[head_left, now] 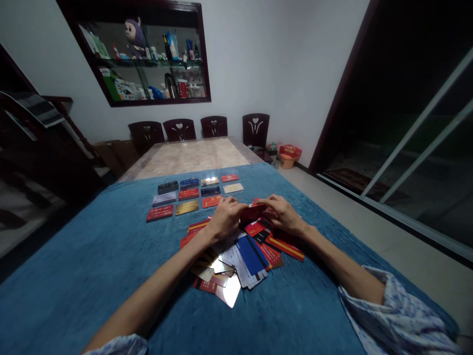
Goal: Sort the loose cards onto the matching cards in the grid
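Note:
Between my two hands is a red card, held up over a loose heap of cards. My left hand pinches its left end, fingers closed. At the other end, my right hand has its fingers closed round the card too; some fingertips are hidden. Beneath them, the heap mixes red, white, black and gold cards, with a blue card on top and a shiny pale card at the near edge. Beyond my left hand, several neat stacks stand in rows, among them a gold stack and a dark red stack.
A blue cloth covers the near part of the long table, whose bare marbled top shows at the far end. Dark wooden chairs stand behind it. An orange bucket is on the floor to the right.

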Demonstrator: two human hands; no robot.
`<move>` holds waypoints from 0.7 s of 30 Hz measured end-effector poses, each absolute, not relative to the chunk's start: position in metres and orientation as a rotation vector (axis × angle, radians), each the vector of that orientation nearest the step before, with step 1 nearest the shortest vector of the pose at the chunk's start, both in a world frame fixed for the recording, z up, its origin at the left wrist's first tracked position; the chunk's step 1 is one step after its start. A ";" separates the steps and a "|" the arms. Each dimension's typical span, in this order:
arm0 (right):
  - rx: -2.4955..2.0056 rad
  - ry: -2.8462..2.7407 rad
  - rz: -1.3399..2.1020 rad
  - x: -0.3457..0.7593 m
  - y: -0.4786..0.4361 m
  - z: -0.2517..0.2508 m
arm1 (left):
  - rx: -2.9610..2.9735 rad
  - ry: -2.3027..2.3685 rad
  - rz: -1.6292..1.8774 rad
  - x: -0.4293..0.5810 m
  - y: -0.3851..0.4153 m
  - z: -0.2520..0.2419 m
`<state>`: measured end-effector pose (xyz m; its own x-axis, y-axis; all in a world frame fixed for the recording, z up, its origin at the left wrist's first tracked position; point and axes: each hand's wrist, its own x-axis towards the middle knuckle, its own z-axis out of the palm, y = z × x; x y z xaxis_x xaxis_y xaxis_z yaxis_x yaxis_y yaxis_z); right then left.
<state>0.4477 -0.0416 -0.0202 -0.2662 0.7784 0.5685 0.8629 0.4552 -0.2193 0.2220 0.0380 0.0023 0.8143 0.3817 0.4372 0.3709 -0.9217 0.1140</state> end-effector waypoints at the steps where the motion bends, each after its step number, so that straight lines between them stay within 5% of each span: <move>1: -1.371 -2.096 -0.180 0.447 -0.042 -0.020 | 2.975 0.622 0.717 0.222 0.038 0.002; 21: -1.377 -2.097 -0.308 0.448 -0.036 -0.032 | 2.815 0.828 0.761 0.222 0.034 0.000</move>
<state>0.4478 -0.0360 -0.0318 -0.2780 0.7509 0.5990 0.8916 0.4338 -0.1300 0.2222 0.0342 -0.0001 0.7254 0.5336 0.4347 0.4782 -0.8450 0.2393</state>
